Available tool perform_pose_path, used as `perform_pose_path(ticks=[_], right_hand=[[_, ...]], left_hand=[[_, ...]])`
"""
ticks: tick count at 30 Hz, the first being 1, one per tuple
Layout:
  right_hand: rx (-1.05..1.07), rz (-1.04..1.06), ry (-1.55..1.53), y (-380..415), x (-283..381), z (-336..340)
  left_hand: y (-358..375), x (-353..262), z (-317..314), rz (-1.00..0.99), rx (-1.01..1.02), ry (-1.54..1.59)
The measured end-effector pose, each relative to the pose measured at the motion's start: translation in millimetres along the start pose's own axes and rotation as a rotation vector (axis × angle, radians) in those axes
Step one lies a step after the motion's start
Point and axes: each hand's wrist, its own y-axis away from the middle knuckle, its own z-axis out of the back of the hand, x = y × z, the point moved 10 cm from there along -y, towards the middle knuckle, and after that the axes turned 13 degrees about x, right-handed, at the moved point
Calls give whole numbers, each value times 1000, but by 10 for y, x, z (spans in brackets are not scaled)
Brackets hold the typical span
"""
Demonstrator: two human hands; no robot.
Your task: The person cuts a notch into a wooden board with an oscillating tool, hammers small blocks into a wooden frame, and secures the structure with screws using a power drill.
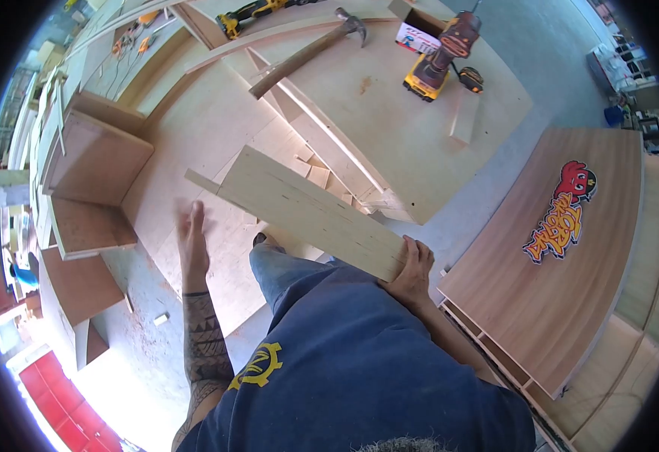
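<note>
My right hand (414,273) grips the near end of a long plywood board (307,211), its fingers wrapped over the edge. The board slants up and left in front of my body, and a narrow strip of wood (203,181) sticks out at its far end. My left hand (192,245) is raised left of the board, apart from it, with nothing in it. Its fingers are stretched out, their tips smeared by motion. Beyond the board, small wood offcuts (318,175) lie on a plywood surface (186,143).
A hammer (307,56) and a cordless drill (446,56) lie on a plywood panel (390,128) ahead. Beside the drill are a small box (417,38) and a wood block (463,118). A wood-grain panel with a cartoon logo (563,215) stands right; an open wooden box (96,162) is left.
</note>
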Motion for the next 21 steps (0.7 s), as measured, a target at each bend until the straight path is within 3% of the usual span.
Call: perform_pose_path(ticks=[2,3,4,6,8,9,11,12,14,16,18,21], right_hand=[[21,55,-58,-109,-19,-374],[33,61,-55,-207,-83,-616],[49,131,-47,-319,-91,-882],[84,205,-37,-474,114,-1041],[323,42,290,-704,220,-1207],[334,49,297,-809,190,-1180],[617,174,-125,-877,162,-1276],[626,173,-117,-886,231,-1017],[515,216,-555,-974,651,-9],[113,530,-169,-1053,833,797],[-18,531,77,-1260,686,1147],[-63,432,167,-1669,732,1200]], left_hand=[[288,31,-620,53,502,686],[419,-110,-750,-20,551,668],[451,-200,-750,-17,537,674],[468,-89,-596,186,359,252],[396,8,-602,180,311,270],[335,59,-654,133,270,227],[136,391,-827,86,238,180],[-19,666,-987,102,255,138],[-347,1249,-1367,64,261,90],[-618,1581,-1833,-1,318,-85],[-751,1632,-2324,-138,333,-232],[-933,1927,-2933,-65,391,-198]])
